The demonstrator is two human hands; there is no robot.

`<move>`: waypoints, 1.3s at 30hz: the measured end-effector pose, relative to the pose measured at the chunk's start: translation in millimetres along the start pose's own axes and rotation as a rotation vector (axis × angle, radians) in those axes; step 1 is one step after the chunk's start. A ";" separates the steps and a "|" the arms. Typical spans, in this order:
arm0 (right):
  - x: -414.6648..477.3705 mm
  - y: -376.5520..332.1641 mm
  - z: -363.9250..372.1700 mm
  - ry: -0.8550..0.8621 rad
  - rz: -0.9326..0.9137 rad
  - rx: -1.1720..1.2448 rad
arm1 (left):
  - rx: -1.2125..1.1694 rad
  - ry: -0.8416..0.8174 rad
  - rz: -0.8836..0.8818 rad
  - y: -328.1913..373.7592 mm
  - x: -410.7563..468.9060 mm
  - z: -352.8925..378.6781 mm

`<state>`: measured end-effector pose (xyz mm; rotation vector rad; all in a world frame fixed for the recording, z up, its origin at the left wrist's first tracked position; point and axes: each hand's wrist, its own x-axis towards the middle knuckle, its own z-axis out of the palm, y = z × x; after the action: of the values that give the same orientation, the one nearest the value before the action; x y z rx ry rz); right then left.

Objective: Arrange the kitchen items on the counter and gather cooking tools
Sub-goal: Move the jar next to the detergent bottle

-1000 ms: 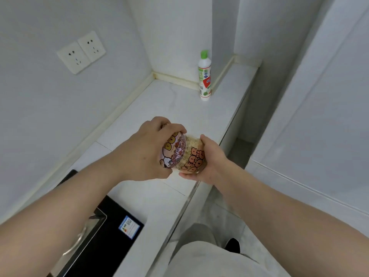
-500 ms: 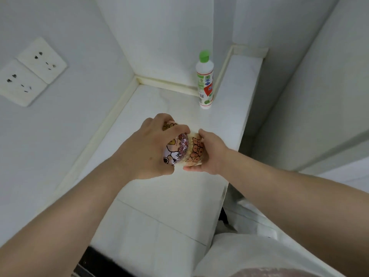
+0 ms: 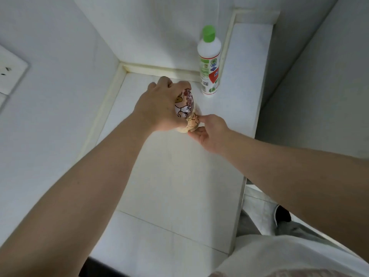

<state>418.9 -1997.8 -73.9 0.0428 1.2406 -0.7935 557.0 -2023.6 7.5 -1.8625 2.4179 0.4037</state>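
A small printed cup [image 3: 192,121] with a cartoon-patterned lid stands near the back of the white counter [image 3: 179,186]. My left hand [image 3: 159,104] grips its lid from above, fingers curled round the top. My right hand [image 3: 211,132] pinches the cup's lower side between thumb and fingers. Much of the cup is hidden behind my left hand. Whether its base rests on the counter I cannot tell.
A white bottle [image 3: 209,64] with a green cap stands upright just behind and right of the cup, near the back corner. Walls close the left and back. A wall socket [image 3: 10,74] is at far left. The counter's right edge drops to the floor.
Both hands carried the cup farther back along the counter, toward the corner and the bottle. The right hand's grip has shifted from cupping the side to a pinch.
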 end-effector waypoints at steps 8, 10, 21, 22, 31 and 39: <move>6.2 -11.6 13.6 -0.085 -0.006 -0.054 | 0.062 -0.034 -0.013 -8.2 34.0 6.2; 8.0 -14.0 16.5 -0.091 -0.006 -0.074 | 0.059 -0.051 -0.037 -9.8 40.1 7.0; 19.4 -16.5 18.9 -0.117 -0.022 -0.048 | 0.044 -0.074 -0.041 -19.8 62.3 13.1; 20.9 -16.2 19.5 -0.111 -0.023 -0.034 | 0.026 -0.079 -0.041 -22.1 64.6 12.7; 33.4 -15.9 33.6 -0.066 -0.024 -0.016 | -0.184 -0.003 -0.054 -40.0 91.3 17.1; 41.7 -32.9 48.1 0.007 -0.067 -0.030 | -0.294 0.079 -0.071 -40.2 120.1 16.6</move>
<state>444.3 -2064.6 -79.7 -0.0204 1.2661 -0.8332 561.6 -2142.0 -40.1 -2.1087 2.4447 0.7290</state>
